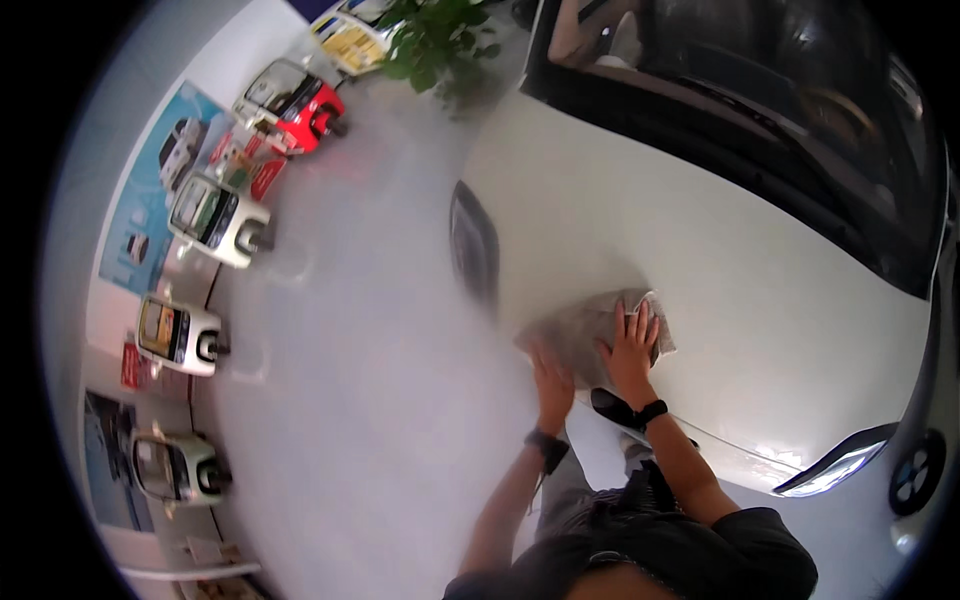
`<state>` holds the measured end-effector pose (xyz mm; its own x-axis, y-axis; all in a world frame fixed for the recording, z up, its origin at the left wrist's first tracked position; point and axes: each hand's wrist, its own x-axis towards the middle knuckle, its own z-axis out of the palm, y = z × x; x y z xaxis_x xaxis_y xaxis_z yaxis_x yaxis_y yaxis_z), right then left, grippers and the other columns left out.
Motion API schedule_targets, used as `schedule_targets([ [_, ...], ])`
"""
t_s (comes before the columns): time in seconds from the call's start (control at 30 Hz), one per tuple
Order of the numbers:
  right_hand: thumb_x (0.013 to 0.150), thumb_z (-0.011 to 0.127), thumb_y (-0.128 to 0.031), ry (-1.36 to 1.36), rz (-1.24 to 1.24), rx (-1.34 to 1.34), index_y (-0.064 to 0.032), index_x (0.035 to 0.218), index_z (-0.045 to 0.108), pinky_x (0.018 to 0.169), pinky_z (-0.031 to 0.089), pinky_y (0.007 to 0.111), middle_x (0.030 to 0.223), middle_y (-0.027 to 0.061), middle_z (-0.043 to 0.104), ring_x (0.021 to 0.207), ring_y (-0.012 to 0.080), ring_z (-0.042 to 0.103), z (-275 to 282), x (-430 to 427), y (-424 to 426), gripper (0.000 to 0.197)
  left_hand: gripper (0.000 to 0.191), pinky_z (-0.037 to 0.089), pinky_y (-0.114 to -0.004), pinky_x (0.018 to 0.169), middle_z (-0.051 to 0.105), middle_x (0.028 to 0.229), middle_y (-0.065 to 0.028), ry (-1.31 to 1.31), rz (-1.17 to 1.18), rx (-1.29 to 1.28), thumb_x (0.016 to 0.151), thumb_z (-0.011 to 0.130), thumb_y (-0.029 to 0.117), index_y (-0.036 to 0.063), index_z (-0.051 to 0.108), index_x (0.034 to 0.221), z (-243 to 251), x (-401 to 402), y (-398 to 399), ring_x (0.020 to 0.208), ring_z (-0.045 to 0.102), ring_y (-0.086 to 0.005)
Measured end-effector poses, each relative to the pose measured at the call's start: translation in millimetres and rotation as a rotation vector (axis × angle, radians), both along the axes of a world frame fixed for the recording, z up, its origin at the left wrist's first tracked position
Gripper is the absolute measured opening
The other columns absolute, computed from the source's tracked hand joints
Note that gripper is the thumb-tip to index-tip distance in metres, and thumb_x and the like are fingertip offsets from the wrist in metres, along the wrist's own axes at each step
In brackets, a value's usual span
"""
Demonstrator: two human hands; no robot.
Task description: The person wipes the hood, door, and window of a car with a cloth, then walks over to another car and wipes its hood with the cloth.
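Note:
A grey-brown cloth lies folded on the pale bonnet of a car, near its front edge. My right hand rests flat on the right part of the cloth, fingers apart. At the cloth's lower left edge is my left hand, its fingers blurred. I cannot tell if those fingers grip the edge. Each wrist wears a black band. One dark headlight sits left of the cloth, and the other headlight is at the lower right.
The dark windscreen and a wiper rise beyond the bonnet. A potted plant stands at the top. Along the left wall, several small three-wheeled vehicles are parked, among them a red one and a white one. A wheel shows at far right.

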<state>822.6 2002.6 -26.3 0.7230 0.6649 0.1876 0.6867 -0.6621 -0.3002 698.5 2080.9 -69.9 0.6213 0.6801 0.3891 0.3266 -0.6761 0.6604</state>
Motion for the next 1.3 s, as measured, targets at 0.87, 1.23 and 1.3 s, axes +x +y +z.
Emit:
schedule_targets([
  [0.87,0.07,0.049,-0.049,0.112,0.02,0.048,-0.0044,0.127,0.016,0.098,0.003,0.047,0.125,0.0203,0.023,0.123,0.0309,0.004,7,75,174,0.08,0.054,0.016,-0.045,0.095,0.023,0.125,-0.0224,0.298,-0.008,0.415,0.079,0.043,0.024,0.0016,0.022,0.123,-25,113,189,0.116,0.021,-0.0357],
  [1.23,0.067,0.057,-0.035,-0.123,-0.428,0.314,-0.0047,0.124,0.022,0.096,0.013,0.046,0.126,0.0184,0.023,0.12,0.031,0.016,10,116,107,0.073,0.064,0.01,-0.05,0.094,0.003,0.132,-0.0226,0.572,-0.564,0.433,0.078,0.042,0.028,0.0067,0.01,0.129,39,186,158,0.121,0.003,-0.0405],
  [1.3,0.067,0.057,-0.037,-0.143,-0.506,0.318,-0.0052,0.124,0.023,0.096,0.013,0.045,0.127,0.0187,0.022,0.12,0.0308,0.016,11,125,89,0.074,0.064,0.008,-0.051,0.094,0.001,0.132,-0.0223,0.598,-0.58,0.44,0.078,0.041,0.029,0.007,0.009,0.129,39,199,146,0.121,0.0,-0.0403],
])
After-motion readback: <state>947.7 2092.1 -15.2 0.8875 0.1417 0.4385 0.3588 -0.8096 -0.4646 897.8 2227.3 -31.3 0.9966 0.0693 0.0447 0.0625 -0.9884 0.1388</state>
